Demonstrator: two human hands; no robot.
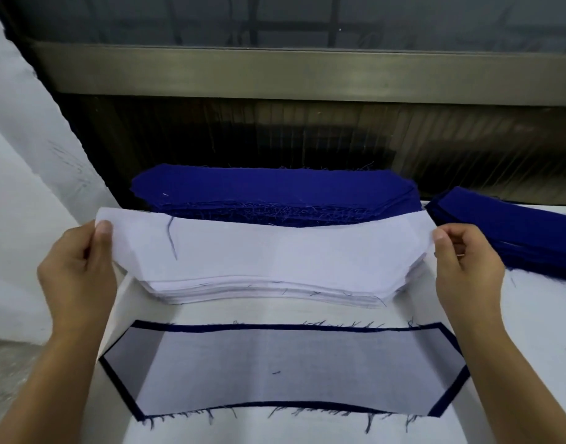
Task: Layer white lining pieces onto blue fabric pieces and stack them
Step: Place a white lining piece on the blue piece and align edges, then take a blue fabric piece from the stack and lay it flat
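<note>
A white lining piece [265,251] is stretched between both hands just above the pile of white lining pieces [275,293]. My left hand [79,267] pinches its left end and my right hand [464,261] pinches its right end. Nearer to me lies a blue fabric piece [284,326] with a white lining [284,366] laid on top, so that only the blue border shows. A thick stack of blue fabric pieces [275,193] sits behind the white pile.
A second stack of blue pieces [512,232] lies at the right on the white table [531,331]. Behind the table runs a dark window wall with a metal sill [307,75]. A white wall [25,187] stands at the left.
</note>
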